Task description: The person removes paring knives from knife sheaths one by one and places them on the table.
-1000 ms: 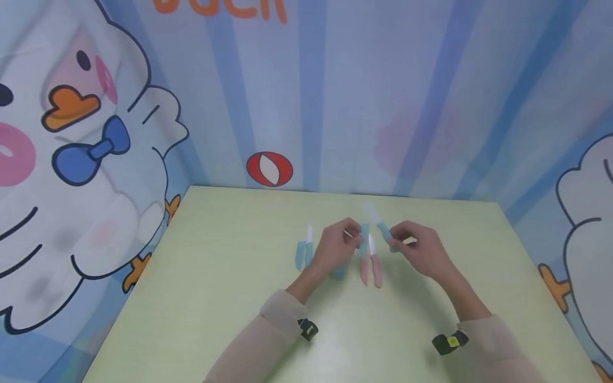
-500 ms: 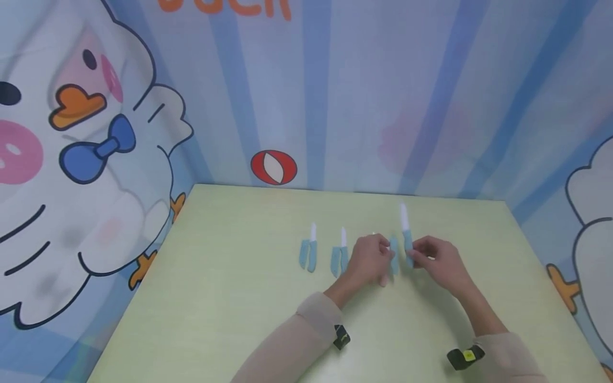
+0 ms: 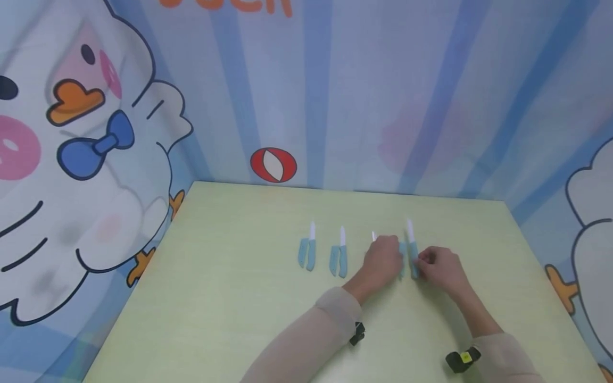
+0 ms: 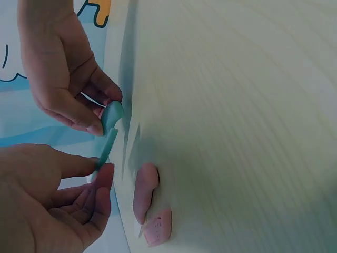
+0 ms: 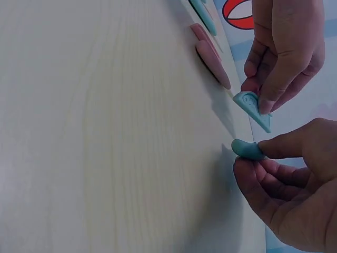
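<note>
Between its thumb and fingers, my left hand (image 3: 384, 259) pinches a light-blue knife sheath (image 5: 253, 109), a flat tapered cover. My right hand (image 3: 445, 270) pinches the light-blue handle of a small paring knife (image 3: 413, 255), whose pale blade points to the far edge of the table. Knife and sheath are side by side, a small gap apart, close over the tabletop. In the left wrist view a pink-handled knife (image 4: 144, 192) and its pink sheath (image 4: 159, 227) lie on the table beside my left hand. That hand covers most of them in the head view.
Two more blue-handled knives lie left of my hands, the outer knife (image 3: 312, 254) and the inner knife (image 3: 343, 259). Each has a blue sheath at its left. A cartoon-print backdrop (image 3: 345, 106) rises behind the pale wooden table (image 3: 215, 292).
Both hands have moved right, past the pink knife, carrying the blue sheath and blue-handled knife. The knife has turned from slanted to nearly straight and come down towards the table.
</note>
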`<state>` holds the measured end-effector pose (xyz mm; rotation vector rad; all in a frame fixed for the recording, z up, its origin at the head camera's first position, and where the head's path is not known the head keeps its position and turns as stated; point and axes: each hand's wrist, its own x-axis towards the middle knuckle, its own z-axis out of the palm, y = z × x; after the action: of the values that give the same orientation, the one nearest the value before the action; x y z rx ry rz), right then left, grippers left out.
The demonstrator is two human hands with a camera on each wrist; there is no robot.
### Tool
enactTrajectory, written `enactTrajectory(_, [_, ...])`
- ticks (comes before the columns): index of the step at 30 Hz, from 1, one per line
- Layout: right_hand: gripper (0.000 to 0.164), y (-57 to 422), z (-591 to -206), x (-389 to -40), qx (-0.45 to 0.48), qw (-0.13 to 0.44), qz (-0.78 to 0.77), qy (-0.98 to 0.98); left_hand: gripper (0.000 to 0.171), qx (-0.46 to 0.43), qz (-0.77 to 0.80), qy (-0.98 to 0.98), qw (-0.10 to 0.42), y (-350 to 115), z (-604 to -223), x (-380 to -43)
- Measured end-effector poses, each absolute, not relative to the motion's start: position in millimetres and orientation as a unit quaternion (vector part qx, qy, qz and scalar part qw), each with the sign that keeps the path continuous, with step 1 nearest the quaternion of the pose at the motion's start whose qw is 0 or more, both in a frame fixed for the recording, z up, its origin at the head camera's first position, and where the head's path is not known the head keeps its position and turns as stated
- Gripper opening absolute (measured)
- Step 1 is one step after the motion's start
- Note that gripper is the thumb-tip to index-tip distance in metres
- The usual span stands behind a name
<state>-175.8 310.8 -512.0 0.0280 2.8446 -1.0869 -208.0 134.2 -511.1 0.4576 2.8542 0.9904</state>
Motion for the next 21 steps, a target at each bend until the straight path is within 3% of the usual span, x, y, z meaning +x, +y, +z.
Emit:
enactTrajectory(5, [0.023, 309, -510, -175, 0.015, 0.059, -0.347, 0.936, 0.016, 0.184, 0.239, 0.953, 0.016, 139, -515, -204])
enactTrajectory(13, [0.022, 305, -510, -170, 0.016, 0.086, -0.314, 0.946, 0.014, 0.214, 0.187, 0.958, 0.029, 144, -524, -195])
enactTrajectory(21, [0.020, 302, -510, -170, -0.011, 0.038, -0.272, 0.961, 0.010, 0.193, 0.106, 0.975, 0.012, 159, -521, -193])
